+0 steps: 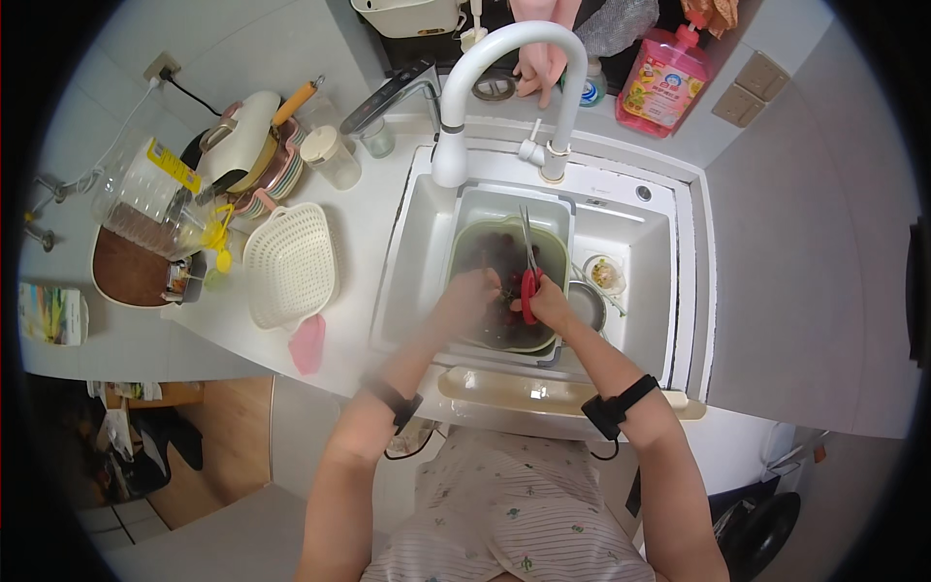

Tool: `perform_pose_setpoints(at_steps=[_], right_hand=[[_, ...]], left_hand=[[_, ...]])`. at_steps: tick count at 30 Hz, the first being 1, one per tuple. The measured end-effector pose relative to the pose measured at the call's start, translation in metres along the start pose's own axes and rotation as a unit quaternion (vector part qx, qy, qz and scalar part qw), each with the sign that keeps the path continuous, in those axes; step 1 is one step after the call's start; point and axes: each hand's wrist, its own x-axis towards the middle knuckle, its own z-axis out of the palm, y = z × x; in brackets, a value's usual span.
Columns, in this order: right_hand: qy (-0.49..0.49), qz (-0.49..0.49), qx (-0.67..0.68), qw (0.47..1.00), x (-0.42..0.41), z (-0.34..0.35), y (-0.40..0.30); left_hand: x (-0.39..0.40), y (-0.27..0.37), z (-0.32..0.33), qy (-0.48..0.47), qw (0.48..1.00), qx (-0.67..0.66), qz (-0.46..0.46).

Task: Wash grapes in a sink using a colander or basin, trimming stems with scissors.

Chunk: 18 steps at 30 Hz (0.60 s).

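Observation:
A green plastic basin (560, 247) with dark red round fruit (513, 244) sits in a white rack (476, 200) inside the sink. My right hand (549, 302) grips red-handled scissors (529, 291) over the basin, their blades pointing towards the faucet. Over the basin's left part is my left hand (476, 291), its fingers by a green stem (507, 294); a hazy blur hides whether it holds anything.
The white faucet (520, 33) arches over the sink (658, 291). Right of the basin lie a metal bowl (584, 305) and a strainer (604, 274) with scraps. A white colander (291, 262) and a pink cloth (307, 345) lie on the left counter.

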Motion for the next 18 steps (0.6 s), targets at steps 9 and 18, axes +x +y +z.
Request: perform_pose_setpoints(at_steps=[9, 18], right_hand=[[-0.001, 0.033, -0.027, 0.999, 0.000, -0.009, -0.011], [-0.022, 0.006, -0.103, 0.994, -0.012, -0.009, -0.016]], left_hand=[[-0.002, 0.008, -0.003, -0.045, 0.998, 0.035, -0.003], [-0.018, -0.017, -0.005, -0.124, 0.992, 0.019, -0.011]])
